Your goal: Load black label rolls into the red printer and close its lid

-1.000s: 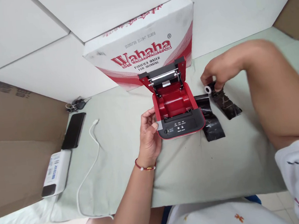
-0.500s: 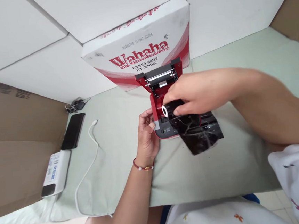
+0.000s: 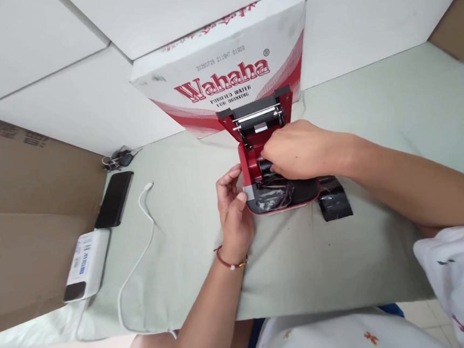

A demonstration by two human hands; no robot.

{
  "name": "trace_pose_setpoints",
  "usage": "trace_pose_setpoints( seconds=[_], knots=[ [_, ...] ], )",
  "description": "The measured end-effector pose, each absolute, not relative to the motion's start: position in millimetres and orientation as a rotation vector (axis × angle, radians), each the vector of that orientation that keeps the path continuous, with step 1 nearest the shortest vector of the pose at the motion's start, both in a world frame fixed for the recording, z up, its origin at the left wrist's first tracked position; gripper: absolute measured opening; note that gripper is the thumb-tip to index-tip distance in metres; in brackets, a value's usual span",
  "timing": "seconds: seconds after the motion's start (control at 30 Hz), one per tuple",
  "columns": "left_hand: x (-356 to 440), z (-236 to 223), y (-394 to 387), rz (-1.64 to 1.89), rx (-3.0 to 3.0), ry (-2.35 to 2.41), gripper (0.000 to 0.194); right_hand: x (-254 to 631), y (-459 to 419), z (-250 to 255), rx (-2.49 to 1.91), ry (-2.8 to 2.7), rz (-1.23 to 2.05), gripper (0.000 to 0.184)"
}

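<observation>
A small red-and-black printer point(image 3: 249, 167) stands on the cloth with its lid point(image 3: 257, 111) tilted up, baring a roller. My left hand point(image 3: 233, 203) grips the printer's left side, thumb on a clear tab at the front corner. Inside the compartment, my right hand point(image 3: 298, 151) has its fingers curled down on a roll of black film point(image 3: 265, 168); the fingertips are partly hidden. From the roll, loose shiny film point(image 3: 277, 196) drapes over the front panel. Another dark strip point(image 3: 335, 203) lies on the cloth by the right front corner.
Behind the printer stands a Wahaha water carton point(image 3: 222, 61) against white panels. To the left lie keys point(image 3: 121, 159), a black phone point(image 3: 114, 199), a white power bank point(image 3: 88, 262) and a white cable point(image 3: 141, 247). A brown cardboard box point(image 3: 36, 213) borders the left side.
My right hand has lowered the black film roll into the printer's compartment. The film that hung past the front edge now lies over the front panel. My left hand stays on the printer.
</observation>
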State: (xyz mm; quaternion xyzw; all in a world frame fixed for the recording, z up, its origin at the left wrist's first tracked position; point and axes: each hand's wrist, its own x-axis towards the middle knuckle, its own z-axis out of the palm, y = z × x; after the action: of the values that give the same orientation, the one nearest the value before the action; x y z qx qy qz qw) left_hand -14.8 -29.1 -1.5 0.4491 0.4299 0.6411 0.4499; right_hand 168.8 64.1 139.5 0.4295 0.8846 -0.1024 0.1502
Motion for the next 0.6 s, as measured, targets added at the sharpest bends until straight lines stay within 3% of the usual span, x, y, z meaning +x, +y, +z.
trace_pose_setpoints(
  seconds=[0.1,0.27,0.43,0.6],
  knots=[
    [-14.3,0.5,-38.3,1.649,1.610,1.067,0.058,176.9,64.9,144.5,1.162,2.584,-0.384,0.025],
    [-18.0,5.1,-47.3,1.493,2.179,1.121,0.034,198.1,60.7,170.8,1.150,2.947,-0.637,0.035],
    [-16.0,3.8,-51.1,1.521,2.288,1.149,0.029,207.2,66.2,177.7,1.664,3.122,-0.271,0.049],
    [-14.8,3.5,-53.7,1.599,2.289,1.172,0.020,206.8,74.6,172.3,1.461,2.896,-0.265,0.051]
  ],
)
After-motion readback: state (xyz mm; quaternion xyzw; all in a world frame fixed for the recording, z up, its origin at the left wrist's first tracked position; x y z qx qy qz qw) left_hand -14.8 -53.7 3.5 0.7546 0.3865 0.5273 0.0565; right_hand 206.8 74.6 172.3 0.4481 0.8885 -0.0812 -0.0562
